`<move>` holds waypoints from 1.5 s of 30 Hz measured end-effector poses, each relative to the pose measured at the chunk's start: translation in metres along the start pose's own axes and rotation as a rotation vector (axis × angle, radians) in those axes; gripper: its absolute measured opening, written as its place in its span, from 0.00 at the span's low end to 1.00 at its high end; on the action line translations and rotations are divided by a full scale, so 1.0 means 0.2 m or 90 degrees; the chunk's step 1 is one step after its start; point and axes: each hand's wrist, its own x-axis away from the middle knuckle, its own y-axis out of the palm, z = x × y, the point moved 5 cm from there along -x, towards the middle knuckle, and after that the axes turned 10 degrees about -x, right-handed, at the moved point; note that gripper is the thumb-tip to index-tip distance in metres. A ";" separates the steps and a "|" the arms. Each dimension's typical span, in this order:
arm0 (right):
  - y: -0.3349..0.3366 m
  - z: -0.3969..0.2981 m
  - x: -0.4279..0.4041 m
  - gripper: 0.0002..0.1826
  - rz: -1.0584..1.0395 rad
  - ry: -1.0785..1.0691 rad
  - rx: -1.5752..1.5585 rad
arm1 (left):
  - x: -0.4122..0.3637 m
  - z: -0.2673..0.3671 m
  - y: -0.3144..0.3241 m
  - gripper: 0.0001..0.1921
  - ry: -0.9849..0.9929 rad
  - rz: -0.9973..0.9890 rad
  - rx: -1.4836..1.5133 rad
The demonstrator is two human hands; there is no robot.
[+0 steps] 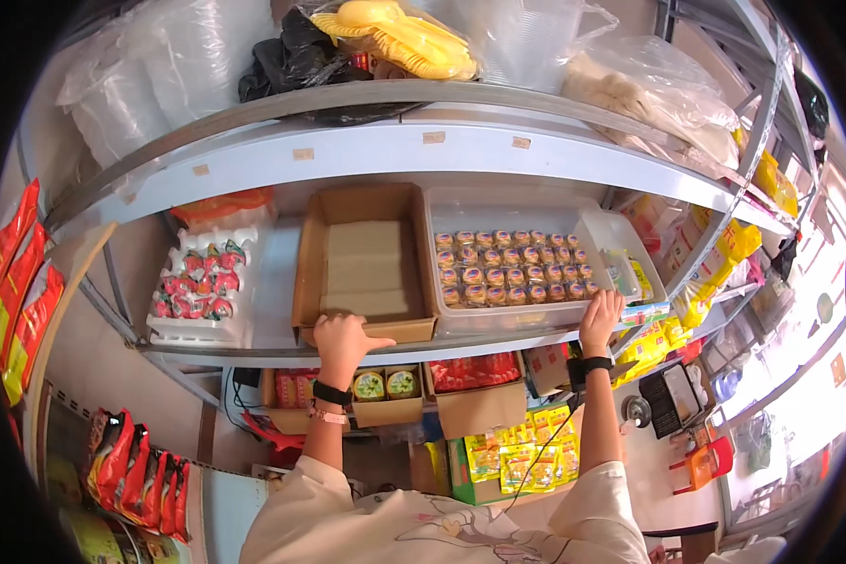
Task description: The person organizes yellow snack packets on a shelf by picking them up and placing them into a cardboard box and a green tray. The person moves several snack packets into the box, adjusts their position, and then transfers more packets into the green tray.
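Note:
My left hand (343, 343) grips the front edge of an open cardboard box (398, 330) on the middle shelf, its thumb lying along the rim. Only a flat cardboard bottom shows inside that box. To its right, touching or nearly so, is a clear plastic bin (515, 317) with rows of small round wrapped items (515, 275). My right hand (601, 317) rests with curled fingers on the bin's front right corner. Both wrists wear black bands.
A white tray of red wrapped items (197, 328) stands left on the shelf. A smaller plastic bin (624, 240) is at right. Below are boxes with red packets (474, 372), round yellow-green tubs (369, 386) and yellow packets (529, 458). The metal shelf beam (409, 148) crosses above.

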 end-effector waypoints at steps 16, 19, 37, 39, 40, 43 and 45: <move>-0.73 -1.68 0.10 0.19 -0.821 -0.252 -1.216 | 0.01 0.04 0.01 0.25 0.068 0.120 0.083; -0.87 -1.96 0.00 0.13 -0.601 -0.348 -1.423 | 0.00 0.04 -0.02 0.25 0.079 0.152 0.092; -0.26 -1.85 0.40 0.24 -0.781 -0.102 -1.278 | 0.01 0.07 0.04 0.25 0.164 0.060 -0.042; 0.00 -1.61 0.66 0.21 -0.607 0.149 -1.130 | 0.02 0.11 0.04 0.25 0.134 0.070 -0.012; 0.13 -1.46 0.82 0.23 -0.538 0.225 -0.827 | 0.02 0.08 0.03 0.25 0.140 0.090 -0.020; 0.40 -1.04 1.65 0.23 -0.783 0.456 0.020 | 0.04 0.12 0.02 0.25 0.130 0.073 -0.045; 0.46 -0.96 2.10 0.28 -0.854 0.499 -0.284 | 0.04 0.12 0.02 0.25 0.140 0.073 -0.059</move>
